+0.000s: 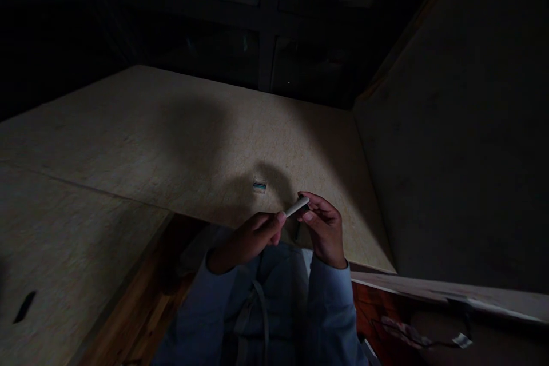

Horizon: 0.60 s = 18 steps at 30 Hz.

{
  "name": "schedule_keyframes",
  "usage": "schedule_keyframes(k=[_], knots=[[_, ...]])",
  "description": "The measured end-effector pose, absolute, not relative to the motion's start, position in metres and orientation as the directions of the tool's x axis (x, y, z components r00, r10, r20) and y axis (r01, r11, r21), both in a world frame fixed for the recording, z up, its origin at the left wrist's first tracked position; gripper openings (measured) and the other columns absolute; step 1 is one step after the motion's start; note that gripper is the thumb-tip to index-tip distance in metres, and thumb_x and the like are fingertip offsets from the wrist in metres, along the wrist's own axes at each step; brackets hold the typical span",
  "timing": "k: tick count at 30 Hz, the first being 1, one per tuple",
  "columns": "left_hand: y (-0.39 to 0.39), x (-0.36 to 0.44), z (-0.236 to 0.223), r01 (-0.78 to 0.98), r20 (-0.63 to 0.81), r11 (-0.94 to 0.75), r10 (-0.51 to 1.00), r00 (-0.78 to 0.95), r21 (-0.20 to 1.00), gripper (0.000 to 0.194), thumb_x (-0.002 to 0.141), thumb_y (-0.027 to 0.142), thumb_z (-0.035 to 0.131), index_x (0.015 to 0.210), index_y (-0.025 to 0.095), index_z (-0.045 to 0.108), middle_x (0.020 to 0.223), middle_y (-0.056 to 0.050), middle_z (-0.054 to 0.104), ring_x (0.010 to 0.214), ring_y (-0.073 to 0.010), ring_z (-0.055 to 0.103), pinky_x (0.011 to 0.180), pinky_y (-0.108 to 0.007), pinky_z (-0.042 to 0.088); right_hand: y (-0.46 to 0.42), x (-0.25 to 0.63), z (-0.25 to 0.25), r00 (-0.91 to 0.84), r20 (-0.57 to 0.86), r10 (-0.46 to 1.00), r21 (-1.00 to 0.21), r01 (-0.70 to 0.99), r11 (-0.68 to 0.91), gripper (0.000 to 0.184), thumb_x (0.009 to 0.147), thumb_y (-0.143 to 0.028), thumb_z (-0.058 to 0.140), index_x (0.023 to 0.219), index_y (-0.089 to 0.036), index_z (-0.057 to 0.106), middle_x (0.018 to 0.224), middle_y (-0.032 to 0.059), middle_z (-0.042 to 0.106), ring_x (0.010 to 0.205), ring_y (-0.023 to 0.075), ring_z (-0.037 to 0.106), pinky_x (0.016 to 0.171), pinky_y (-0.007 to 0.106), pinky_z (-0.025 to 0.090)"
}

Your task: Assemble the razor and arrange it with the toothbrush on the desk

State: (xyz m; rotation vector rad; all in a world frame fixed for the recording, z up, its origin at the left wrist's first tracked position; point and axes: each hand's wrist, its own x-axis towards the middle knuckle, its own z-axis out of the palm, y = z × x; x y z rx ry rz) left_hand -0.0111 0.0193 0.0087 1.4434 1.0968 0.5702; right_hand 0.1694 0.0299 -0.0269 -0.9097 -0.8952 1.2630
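A slim white stick-like thing (295, 207) slants between my two hands, its exact kind unclear in the dim light. My left hand (261, 230) pinches its lower left end between thumb and fingers. At its upper right end, my right hand (325, 222) has thumb and fingers closed around a small dark piece (305, 206) that touches the stick. Below the hands, a thin dark object (297, 231) is partly hidden. Just beyond my left hand, a small clear packet (259, 186) with a dark and bluish strip lies on the table.
The pale, mottled tabletop (171, 154) spreads ahead and left, with a seam across it. On its left part lies a black object (24, 306). A dark wall panel (450, 171) rises on the right. Below it, a cable (429, 345) hangs near the lower right corner.
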Motion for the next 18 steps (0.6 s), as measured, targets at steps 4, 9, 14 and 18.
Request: schedule_keyframes(k=[4,9,14,18], knots=[[0.020,-0.011,0.008,0.264,-0.266,0.152,0.835,0.481,0.953,0.062,0.093,0.073,0.033,0.064,0.020,0.050,0.063,0.000,0.047,0.065,-0.0145,0.048,0.067,-0.027,0.045,0.026,0.172,-0.026,0.134,0.044,0.990,-0.930,-0.357,0.090,0.038,0.062,-0.031,0.089,0.099,-0.025,0.081,0.086,0.0028,0.077,0.072,0.0162,0.065,0.065,0.028,0.054],[0.023,-0.003,0.006,0.137,-0.273,0.238,0.767,0.581,0.961,0.063,0.088,0.076,0.041,0.065,0.018,0.052,0.059,0.003,0.042,0.054,-0.0106,0.038,0.050,-0.023,0.032,0.019,0.178,-0.023,0.159,0.053,0.986,-0.926,-0.362,0.109,0.037,0.065,-0.033,0.089,0.101,-0.024,0.080,0.082,0.0015,0.075,0.069,0.0147,0.064,0.065,0.027,0.053],[0.030,0.010,-0.009,0.061,-0.225,0.221,0.869,0.440,0.973,0.053,0.089,0.069,0.046,0.088,0.018,0.057,0.058,0.007,0.038,0.049,-0.0089,0.032,0.045,-0.021,0.025,0.011,0.188,-0.022,0.208,0.066,0.976,-0.928,-0.346,0.136,0.036,0.067,-0.033,0.087,0.100,-0.024,0.079,0.078,-0.0002,0.072,0.066,0.0136,0.060,0.063,0.027,0.051],[0.035,0.017,-0.031,0.141,-0.153,0.114,0.942,0.300,0.983,0.037,0.093,0.054,0.047,0.097,0.018,0.057,0.067,0.004,0.050,0.057,-0.0109,0.046,0.052,-0.021,0.037,0.008,0.194,-0.022,0.271,0.044,0.962,-0.931,-0.337,0.138,0.037,0.064,-0.031,0.088,0.099,-0.023,0.078,0.079,0.0002,0.071,0.066,0.0132,0.058,0.063,0.027,0.050]])
